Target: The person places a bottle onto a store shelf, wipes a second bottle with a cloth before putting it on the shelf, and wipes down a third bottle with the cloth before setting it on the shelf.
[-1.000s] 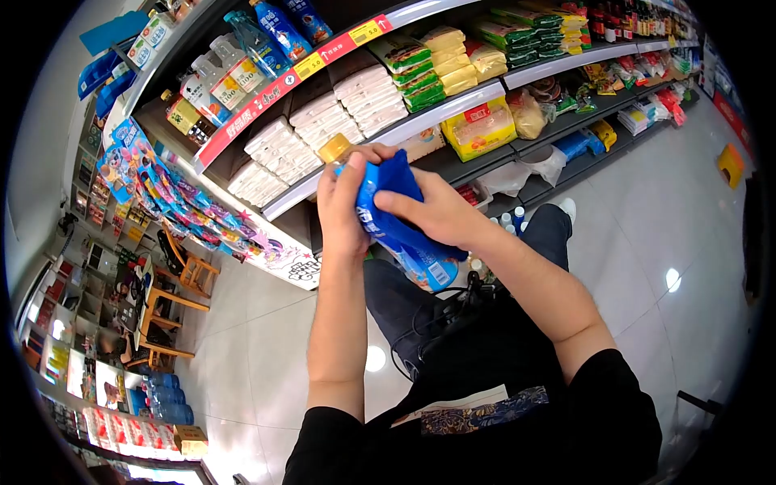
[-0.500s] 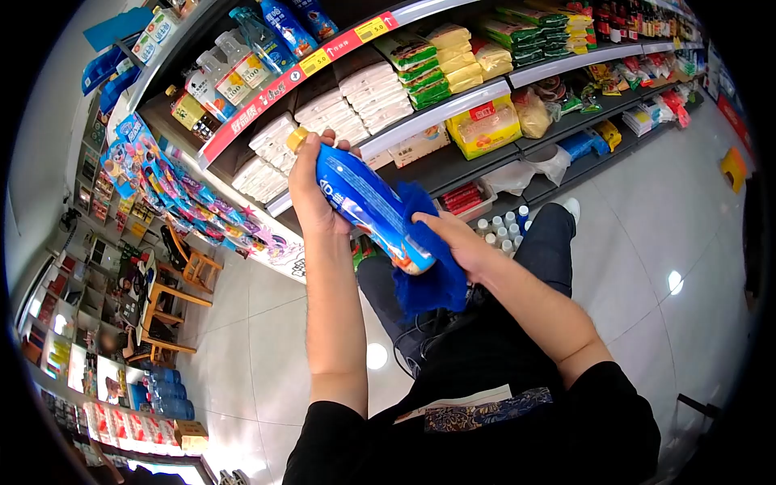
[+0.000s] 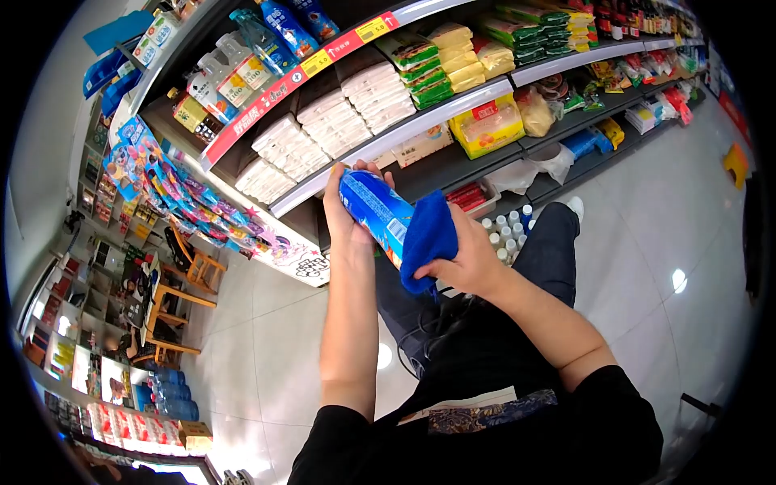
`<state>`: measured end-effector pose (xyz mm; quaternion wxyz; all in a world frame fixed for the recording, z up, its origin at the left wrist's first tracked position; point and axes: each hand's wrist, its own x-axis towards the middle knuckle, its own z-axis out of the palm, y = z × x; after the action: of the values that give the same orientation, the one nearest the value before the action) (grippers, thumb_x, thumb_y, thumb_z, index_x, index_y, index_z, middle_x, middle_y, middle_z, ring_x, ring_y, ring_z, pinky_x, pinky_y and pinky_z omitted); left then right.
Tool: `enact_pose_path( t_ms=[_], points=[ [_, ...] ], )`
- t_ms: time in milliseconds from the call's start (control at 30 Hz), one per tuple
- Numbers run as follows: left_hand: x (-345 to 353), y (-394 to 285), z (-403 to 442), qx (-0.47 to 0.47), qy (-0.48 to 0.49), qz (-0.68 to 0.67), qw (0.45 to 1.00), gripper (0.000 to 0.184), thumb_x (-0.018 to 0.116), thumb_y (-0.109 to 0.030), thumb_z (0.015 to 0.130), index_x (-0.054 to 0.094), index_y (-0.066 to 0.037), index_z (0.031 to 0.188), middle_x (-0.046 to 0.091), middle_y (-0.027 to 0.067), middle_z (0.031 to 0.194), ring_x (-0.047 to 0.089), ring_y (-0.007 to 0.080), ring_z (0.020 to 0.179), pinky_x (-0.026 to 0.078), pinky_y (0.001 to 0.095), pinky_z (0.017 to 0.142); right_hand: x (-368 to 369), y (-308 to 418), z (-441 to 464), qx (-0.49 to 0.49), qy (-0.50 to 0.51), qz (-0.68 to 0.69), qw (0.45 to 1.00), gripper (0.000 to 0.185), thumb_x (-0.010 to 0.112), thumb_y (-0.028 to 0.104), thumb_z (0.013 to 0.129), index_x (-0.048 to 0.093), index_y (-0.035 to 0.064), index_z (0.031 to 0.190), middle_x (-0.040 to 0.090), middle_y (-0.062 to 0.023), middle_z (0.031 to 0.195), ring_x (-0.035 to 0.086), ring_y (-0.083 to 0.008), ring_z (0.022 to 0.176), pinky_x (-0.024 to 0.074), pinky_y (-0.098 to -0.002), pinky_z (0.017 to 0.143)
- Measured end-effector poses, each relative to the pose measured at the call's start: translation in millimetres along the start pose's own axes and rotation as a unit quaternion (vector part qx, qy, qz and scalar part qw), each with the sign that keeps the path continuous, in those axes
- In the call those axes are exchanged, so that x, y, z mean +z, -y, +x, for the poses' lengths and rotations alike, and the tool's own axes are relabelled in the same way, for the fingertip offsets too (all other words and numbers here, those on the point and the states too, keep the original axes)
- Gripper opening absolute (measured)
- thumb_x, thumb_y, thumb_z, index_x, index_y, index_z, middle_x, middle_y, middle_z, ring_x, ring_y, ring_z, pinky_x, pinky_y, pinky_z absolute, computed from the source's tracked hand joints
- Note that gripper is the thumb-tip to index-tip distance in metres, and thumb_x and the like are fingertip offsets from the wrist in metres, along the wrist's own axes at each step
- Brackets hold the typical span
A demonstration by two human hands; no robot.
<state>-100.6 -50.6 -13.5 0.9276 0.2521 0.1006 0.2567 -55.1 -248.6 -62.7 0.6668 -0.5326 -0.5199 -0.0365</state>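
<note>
A blue plastic drink bottle [image 3: 373, 208] is held at a slant in front of my lap, its base toward me. My left hand [image 3: 347, 212] is closed around its neck end, covering the cap. My right hand [image 3: 473, 255] grips a dark blue cloth [image 3: 432, 234], which is wrapped over the base of the bottle. The thumb presses the cloth from below; most of the right fingers are hidden behind it.
Ahead are shelves with packs of tissues [image 3: 327, 121], bottled drinks [image 3: 246, 69] and a yellow package [image 3: 489, 125]. Several white-capped bottles [image 3: 508, 230] stand on the floor by my right leg. Hanging colourful packets [image 3: 174, 190] line the shelf's end; wooden chairs [image 3: 194, 263] stand at left.
The bottle and both hands have shifted slightly right and downward. My right hand has wrapped the cloth around the bottle's base, where it earlier hung loose along the side.
</note>
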Motion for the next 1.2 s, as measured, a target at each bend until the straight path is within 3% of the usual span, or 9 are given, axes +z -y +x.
enact_pose_path(
  t_ms=[200, 367, 467, 600, 733, 900, 1000, 1100, 1200],
  points=[
    [-3.2, -4.0, 0.0, 0.014, 0.023, 0.009, 1.000, 0.029, 0.058, -0.033, 0.090, 0.057, -0.004, 0.086, 0.062, 0.0128, 0.084, 0.062, 0.0249, 0.080, 0.053, 0.0428, 0.080, -6.8, -20.6, -3.0, 0.047, 0.025, 0.067, 0.996, 0.046, 0.072, 0.031, 0.083, 0.053, 0.0011, 0.112, 0.060, -0.0226, 0.106, 0.061, -0.0386, 0.091, 0.0483, -0.0385, 0.076],
    [-2.1, -8.7, 7.5, 0.130, -0.109, 0.041, 0.985, 0.033, 0.053, -0.034, 0.094, 0.051, -0.002, 0.100, 0.058, 0.0124, 0.090, 0.059, 0.0285, 0.087, 0.052, 0.0469, 0.080, 14.8, -16.6, 4.0, 0.232, -0.102, 0.308, 0.917, 0.044, 0.041, 0.038, 0.102, 0.051, -0.0001, 0.122, 0.058, -0.0049, 0.107, 0.053, -0.0114, 0.097, 0.0446, -0.0278, 0.088],
    [-8.6, -6.4, 11.9, 0.172, -0.116, 0.061, 0.976, 0.036, 0.048, -0.036, 0.094, 0.055, -0.001, 0.093, 0.062, 0.0159, 0.090, 0.060, 0.0313, 0.085, 0.051, 0.0482, 0.082, 33.9, -19.1, 1.4, 0.324, -0.161, 0.378, 0.852, 0.048, 0.042, 0.041, 0.102, 0.045, 0.0000, 0.128, 0.055, -0.0065, 0.113, 0.051, -0.0113, 0.102, 0.0440, -0.0273, 0.089],
    [-18.5, -0.9, 6.7, 0.162, -0.072, 0.022, 0.984, 0.038, 0.048, -0.038, 0.094, 0.055, -0.001, 0.096, 0.062, 0.0165, 0.093, 0.060, 0.0332, 0.086, 0.050, 0.0478, 0.084, 39.1, -26.6, -7.1, 0.179, -0.133, 0.329, 0.918, 0.046, 0.046, 0.036, 0.101, 0.040, 0.0013, 0.132, 0.053, -0.0065, 0.118, 0.050, -0.0103, 0.105, 0.0431, -0.0268, 0.092],
    [-1.9, -0.4, -10.0, 0.185, -0.083, 0.046, 0.978, 0.037, 0.048, -0.038, 0.094, 0.055, -0.001, 0.097, 0.061, 0.0163, 0.097, 0.059, 0.0333, 0.091, 0.049, 0.0481, 0.087, 24.2, -22.4, -2.1, 0.217, -0.138, 0.377, 0.890, 0.037, 0.046, 0.029, 0.102, 0.047, 0.0014, 0.126, 0.057, -0.0058, 0.115, 0.054, -0.0113, 0.104, 0.0439, -0.0272, 0.092],
    [22.6, -9.1, -37.0, 0.175, 0.092, 0.083, 0.977, 0.039, 0.051, -0.037, 0.094, 0.054, 0.000, 0.106, 0.058, 0.0218, 0.121, 0.052, 0.0381, 0.120, 0.039, 0.0490, 0.104, 9.5, -10.8, 18.2, 0.368, -0.175, 0.529, 0.744, 0.036, 0.043, 0.035, 0.101, 0.053, 0.0060, 0.119, 0.066, -0.0100, 0.103, 0.068, -0.0226, 0.088, 0.0573, -0.0377, 0.077],
    [38.1, -3.3, -41.2, 0.221, 0.107, 0.159, 0.956, 0.036, 0.051, -0.038, 0.096, 0.054, -0.004, 0.107, 0.058, 0.0209, 0.120, 0.052, 0.0370, 0.120, 0.040, 0.0493, 0.103, 13.8, -32.1, 11.6, 0.445, -0.128, 0.637, 0.617, 0.051, 0.046, 0.052, 0.095, 0.060, 0.0069, 0.113, 0.068, -0.0111, 0.101, 0.067, -0.0213, 0.088, 0.0569, -0.0390, 0.076],
    [45.7, -2.3, -37.7, 0.249, 0.100, 0.197, 0.943, 0.031, 0.052, -0.034, 0.097, 0.051, -0.005, 0.104, 0.062, 0.0187, 0.108, 0.062, 0.0302, 0.104, 0.053, 0.0425, 0.086, 16.3, -36.7, 3.7, 0.411, -0.053, 0.709, 0.571, 0.058, 0.042, 0.056, 0.095, 0.057, 0.0067, 0.120, 0.067, -0.0138, 0.103, 0.067, -0.0247, 0.089, 0.0567, -0.0406, 0.077],
    [57.2, -1.2, -36.6, 0.261, 0.088, 0.207, 0.939, 0.030, 0.049, -0.033, 0.099, 0.051, -0.003, 0.100, 0.065, 0.0169, 0.097, 0.065, 0.0261, 0.095, 0.056, 0.0391, 0.078, 6.6, -18.4, 19.6, 0.358, -0.070, 0.683, 0.633, 0.059, 0.042, 0.056, 0.095, 0.055, 0.0066, 0.125, 0.067, -0.0171, 0.105, 0.067, -0.0279, 0.090, 0.0571, -0.0408, 0.077]
  ],
)
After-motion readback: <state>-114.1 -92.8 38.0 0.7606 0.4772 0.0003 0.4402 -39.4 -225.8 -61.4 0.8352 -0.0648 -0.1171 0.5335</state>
